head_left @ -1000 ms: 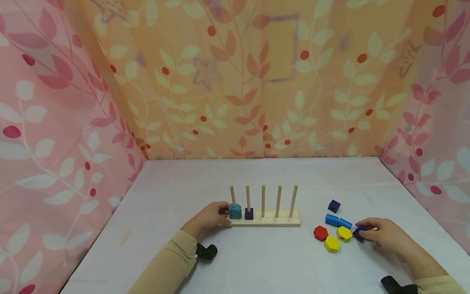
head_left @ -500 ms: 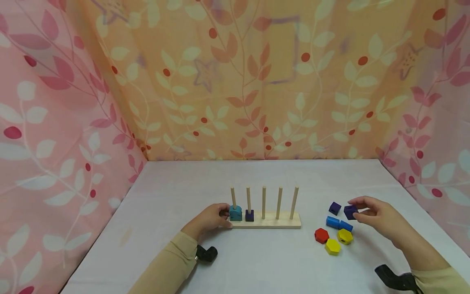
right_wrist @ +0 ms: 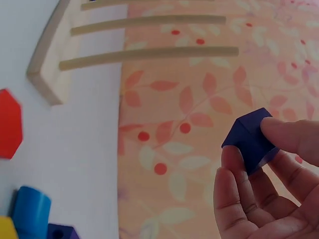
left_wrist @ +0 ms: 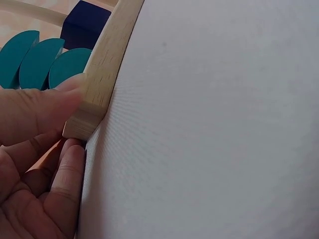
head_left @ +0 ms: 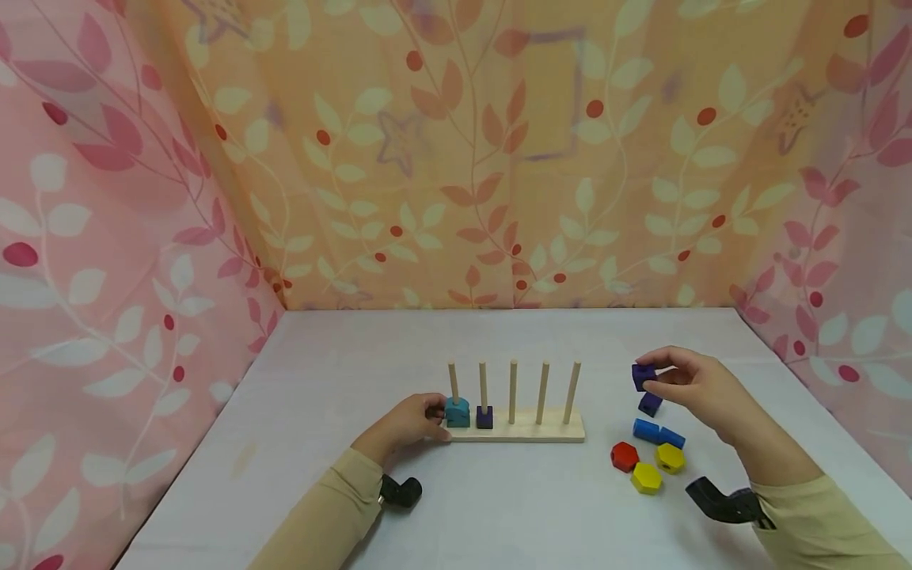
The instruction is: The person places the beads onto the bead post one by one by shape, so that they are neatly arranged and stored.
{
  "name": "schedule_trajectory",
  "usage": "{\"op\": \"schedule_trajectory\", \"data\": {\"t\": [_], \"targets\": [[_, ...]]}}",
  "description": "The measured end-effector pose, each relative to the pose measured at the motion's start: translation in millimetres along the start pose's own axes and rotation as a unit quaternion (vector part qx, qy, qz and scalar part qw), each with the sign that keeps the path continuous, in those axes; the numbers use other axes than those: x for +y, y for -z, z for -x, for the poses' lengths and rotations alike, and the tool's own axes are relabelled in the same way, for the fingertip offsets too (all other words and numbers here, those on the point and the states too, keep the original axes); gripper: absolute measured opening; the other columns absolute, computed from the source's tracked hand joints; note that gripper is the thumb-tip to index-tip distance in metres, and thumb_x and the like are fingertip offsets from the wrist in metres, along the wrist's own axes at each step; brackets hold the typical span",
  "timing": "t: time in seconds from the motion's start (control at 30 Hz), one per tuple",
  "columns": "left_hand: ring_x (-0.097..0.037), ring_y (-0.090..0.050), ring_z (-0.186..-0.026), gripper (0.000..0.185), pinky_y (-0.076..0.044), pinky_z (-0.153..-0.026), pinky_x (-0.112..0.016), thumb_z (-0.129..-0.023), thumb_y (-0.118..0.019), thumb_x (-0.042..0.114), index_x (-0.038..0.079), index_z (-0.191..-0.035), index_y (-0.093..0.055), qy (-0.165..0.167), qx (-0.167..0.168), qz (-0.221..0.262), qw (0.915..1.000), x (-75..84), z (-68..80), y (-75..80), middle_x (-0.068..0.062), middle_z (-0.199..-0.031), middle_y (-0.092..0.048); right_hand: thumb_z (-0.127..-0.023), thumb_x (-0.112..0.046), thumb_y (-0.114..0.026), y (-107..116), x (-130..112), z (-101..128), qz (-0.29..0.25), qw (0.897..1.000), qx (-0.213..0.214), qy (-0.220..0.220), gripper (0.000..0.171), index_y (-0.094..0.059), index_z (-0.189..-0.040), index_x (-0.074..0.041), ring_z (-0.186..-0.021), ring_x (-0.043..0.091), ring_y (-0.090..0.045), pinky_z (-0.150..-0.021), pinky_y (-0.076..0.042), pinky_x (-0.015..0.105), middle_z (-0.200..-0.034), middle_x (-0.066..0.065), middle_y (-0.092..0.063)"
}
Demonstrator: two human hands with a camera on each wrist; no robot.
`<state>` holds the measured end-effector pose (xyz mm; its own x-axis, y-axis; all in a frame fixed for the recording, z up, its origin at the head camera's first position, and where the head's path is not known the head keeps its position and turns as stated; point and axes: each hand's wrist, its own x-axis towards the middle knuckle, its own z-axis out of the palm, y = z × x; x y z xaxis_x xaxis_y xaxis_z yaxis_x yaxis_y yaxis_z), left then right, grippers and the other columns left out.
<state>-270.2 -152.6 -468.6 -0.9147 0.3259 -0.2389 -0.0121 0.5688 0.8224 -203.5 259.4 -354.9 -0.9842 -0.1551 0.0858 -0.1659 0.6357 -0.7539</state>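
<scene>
My left hand grips the left end of a wooden peg board, thumb on its front edge in the left wrist view. Teal half-round blocks sit on the leftmost peg, and a dark purple cube is on the second. The other three pegs are bare. Raised above the table at the right, my right hand pinches another purple cube between thumb and fingertips. Just below it in the head view, a further purple cube lies on the table.
Two blue cylinders lie right of the board. Nearer the front are a red hexagonal block and two yellow hexagonal blocks. A white cloth covers the table; patterned curtains stand behind and at both sides.
My right hand has lifted a purple cube from beside the yellow blocks and carried it up and to the left. My left hand and the peg board have stayed put.
</scene>
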Motion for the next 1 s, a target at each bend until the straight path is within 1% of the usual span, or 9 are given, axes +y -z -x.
{"op": "schedule_trajectory", "data": {"t": [0.17, 0.27, 0.57, 0.63, 0.77, 0.87, 1.0], "targets": [[-0.018, -0.050, -0.092, 0.045, -0.041, -0.084, -0.037, -0.067, -0.079, 0.009, 0.010, -0.107, -0.060, -0.003, -0.001, 0.001, 1.0000, -0.2, -0.5, 0.5, -0.001, -0.097, -0.058, -0.088, -0.026, -0.061, -3, -13, -10, -0.012, 1.000, -0.003, 0.022, 0.043, -0.051, -0.124, -0.006, -0.088, 0.019, -0.057, -0.075, -0.049, 0.027, -0.110, 0.016, -0.056], [-0.018, -0.050, -0.092, 0.044, -0.041, -0.085, -0.037, -0.066, -0.079, 0.008, 0.010, -0.107, -0.060, -0.002, -0.001, 0.002, 1.0000, -0.2, -0.4, 0.5, 0.000, -0.097, -0.058, -0.088, -0.025, -0.062, -4, -23, -15, -0.020, 0.999, -0.003, 0.032, 0.041, -0.052, -0.123, -0.006, -0.087, 0.019, -0.057, -0.073, -0.048, 0.022, -0.109, 0.017, -0.057], [-0.017, -0.051, -0.092, 0.044, -0.041, -0.086, -0.037, -0.067, -0.079, 0.008, 0.009, -0.106, -0.060, -0.002, -0.001, 0.001, 1.0000, 1.3, 0.1, 0.8, 0.000, -0.097, -0.059, -0.087, -0.021, -0.062, -16, -46, -25, -0.056, 0.996, -0.015, 0.067, 0.035, -0.054, -0.118, -0.006, -0.089, 0.019, -0.058, -0.077, -0.048, 0.022, -0.107, 0.015, -0.058], [-0.017, -0.051, -0.091, 0.044, -0.041, -0.085, -0.036, -0.067, -0.079, 0.008, 0.009, -0.106, -0.060, -0.006, -0.001, 0.002, 1.0000, 1.2, 0.1, 1.5, 0.000, -0.096, -0.059, -0.087, -0.019, -0.062, -20, -51, -27, -0.067, 0.995, -0.019, 0.070, 0.034, -0.054, -0.118, -0.006, -0.089, 0.019, -0.059, -0.078, -0.048, 0.023, -0.107, 0.015, -0.058], [-0.017, -0.050, -0.090, 0.045, -0.042, -0.083, -0.033, -0.067, -0.079, 0.005, 0.007, -0.107, -0.060, -0.026, -0.006, 0.007, 0.9996, -2.1, -0.8, 2.8, -0.001, -0.096, -0.058, -0.087, -0.020, -0.063, -29, -61, -32, -0.092, 0.992, -0.032, 0.078, 0.034, -0.055, -0.116, -0.005, -0.091, 0.019, -0.060, -0.082, -0.048, 0.031, -0.108, 0.015, -0.059], [-0.017, -0.050, -0.089, 0.044, -0.042, -0.080, -0.031, -0.067, -0.078, 0.004, 0.007, -0.106, -0.060, -0.038, -0.009, 0.008, 0.9992, -4.7, -1.9, 3.3, -0.002, -0.094, -0.057, -0.086, -0.019, -0.064, -39, -69, -36, -0.125, 0.987, -0.042, 0.087, 0.034, -0.055, -0.114, -0.002, -0.092, 0.017, -0.061, -0.084, -0.047, 0.033, -0.109, 0.016, -0.059], [-0.017, -0.048, -0.086, 0.042, -0.042, -0.076, -0.029, -0.067, -0.078, 0.004, 0.007, -0.104, -0.059, -0.036, -0.009, 0.004, 0.9993, -4.9, -3.0, 3.0, -0.002, -0.092, -0.056, -0.085, -0.013, -0.064, -53, -78, -42, -0.176, 0.977, -0.055, 0.104, 0.033, -0.055, -0.113, 0.001, -0.091, 0.016, -0.062, -0.082, -0.048, 0.029, -0.108, 0.019, -0.058]]}}
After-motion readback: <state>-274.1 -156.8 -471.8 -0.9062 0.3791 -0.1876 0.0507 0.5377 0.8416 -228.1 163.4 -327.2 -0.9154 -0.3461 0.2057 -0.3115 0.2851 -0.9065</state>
